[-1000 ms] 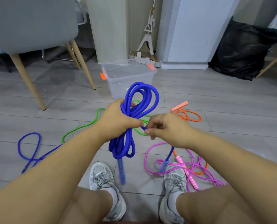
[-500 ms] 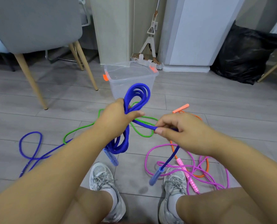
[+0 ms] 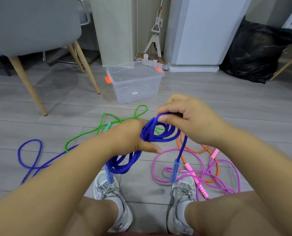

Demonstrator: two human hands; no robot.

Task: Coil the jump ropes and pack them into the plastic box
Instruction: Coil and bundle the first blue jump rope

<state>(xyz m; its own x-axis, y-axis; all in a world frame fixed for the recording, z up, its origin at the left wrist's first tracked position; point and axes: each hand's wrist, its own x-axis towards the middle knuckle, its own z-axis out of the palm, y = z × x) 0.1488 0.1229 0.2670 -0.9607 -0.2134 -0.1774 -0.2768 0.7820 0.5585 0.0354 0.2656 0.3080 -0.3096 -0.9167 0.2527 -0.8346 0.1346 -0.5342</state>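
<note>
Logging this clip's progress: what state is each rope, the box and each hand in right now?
Held blue rope: coiled, off the floor, handles dangling.
Left hand: grips the coil's middle.
Right hand: pinches the coil's top loops.
Plastic box: open, looks empty.
Green rope: loose on floor.
Orange rope: loose on floor.
Pink rope: loose, tangled.
Other blue rope: loose on floor.

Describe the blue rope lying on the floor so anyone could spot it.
Find the grey chair at left. On the floor before it, left of the green rope, a blue rope lies in one loop. Unlike the coiled blue rope, no hand holds it.
</note>
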